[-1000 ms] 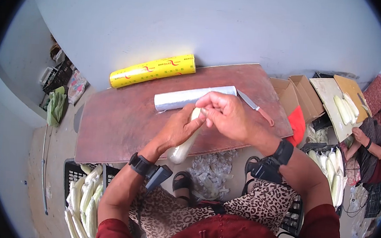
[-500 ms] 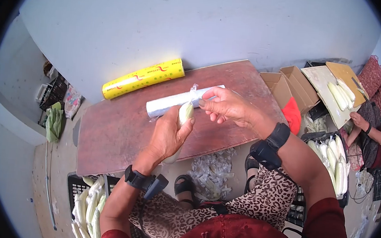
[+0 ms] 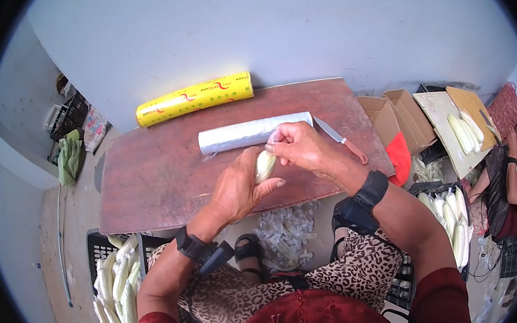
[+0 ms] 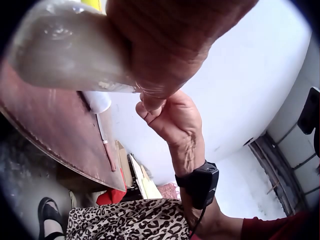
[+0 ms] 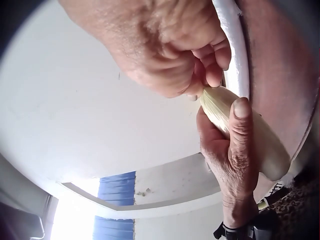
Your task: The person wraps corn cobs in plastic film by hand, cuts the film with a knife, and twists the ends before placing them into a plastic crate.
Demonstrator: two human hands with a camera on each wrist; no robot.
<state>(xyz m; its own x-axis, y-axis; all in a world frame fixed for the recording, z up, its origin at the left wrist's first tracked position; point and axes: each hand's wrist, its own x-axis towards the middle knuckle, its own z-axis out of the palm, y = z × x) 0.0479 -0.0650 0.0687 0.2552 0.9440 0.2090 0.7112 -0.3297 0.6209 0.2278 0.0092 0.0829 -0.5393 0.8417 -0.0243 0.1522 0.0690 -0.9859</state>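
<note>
From the head camera we see the left hand (image 3: 236, 187) wrapped around a pale ear of corn (image 3: 265, 165), fingers curled on it, holding it above the near half of the brown bench (image 3: 147, 183). The right hand (image 3: 304, 148) sits at two o'clock from the ear, its fingertips pinched on the ear's upper tip. Just beyond both hands, at twelve o'clock, lies a roll of clear cling film (image 3: 245, 132), and further back a yellow boxed roll (image 3: 195, 97) rests near the wall. A knife (image 3: 339, 138) with an orange handle lies at three o'clock from the clear roll. Crates of corn (image 3: 117, 278) stand on the floor at seven o'clock, and a second person (image 3: 508, 193) sits at the far right.

In the left wrist view we see the film-covered corn (image 4: 70, 50) filling the upper left, gripped by the left hand (image 4: 170, 45) from the right side. The right hand (image 4: 172, 117) is below it at five o'clock; how its fingers close cannot be told here. The bench (image 4: 55, 135) runs beneath.

In the right wrist view the right hand (image 5: 165, 50) pinches the pointed end of the corn (image 5: 245, 127), fingers (image 5: 212, 62) together on it. The left hand (image 5: 230, 160) clamps the ear from six o'clock, thumb (image 5: 241, 117) lying along it. The cling film (image 5: 234, 42) roll lies at one o'clock.
</note>
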